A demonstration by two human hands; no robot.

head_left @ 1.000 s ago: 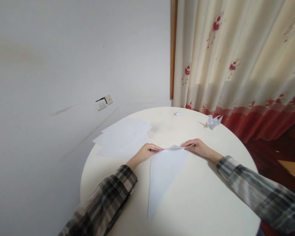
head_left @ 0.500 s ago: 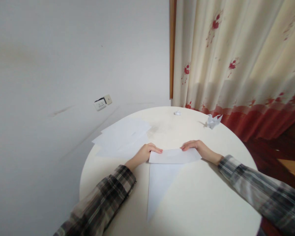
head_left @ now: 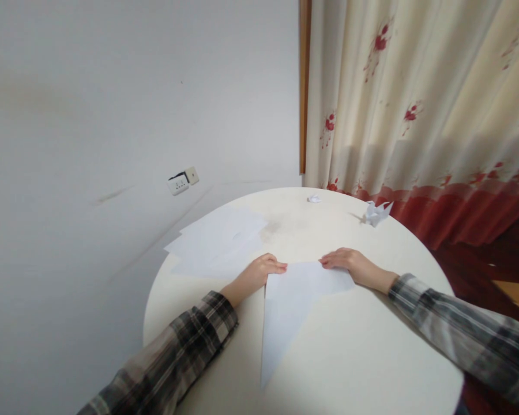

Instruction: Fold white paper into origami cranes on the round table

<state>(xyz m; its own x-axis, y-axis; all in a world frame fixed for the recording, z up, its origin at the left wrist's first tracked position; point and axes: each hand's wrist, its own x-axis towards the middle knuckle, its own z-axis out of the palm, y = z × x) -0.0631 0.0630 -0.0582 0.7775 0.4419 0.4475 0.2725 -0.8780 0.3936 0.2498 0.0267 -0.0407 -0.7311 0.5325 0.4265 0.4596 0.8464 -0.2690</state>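
head view — folded paper on the table, its long axis toward the wearer; left hand, nearer its tip, and right hand bunch fingers along the far edge — pinching or pressing, cannot tell.

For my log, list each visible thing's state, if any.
White pointed paper sheet: folded, point toward wearer.
Bare left hand: fingertips on sheet's far edge.
Bare right hand: likewise.
Flat white sheets: overlapping, uneven.
White paper figure: folded, points raised.
Small white paper piece: crumpled or folded, unclear.
Red-flowered cream curtain: hanging, pleated.
White rectangular wall socket: no plug visible.
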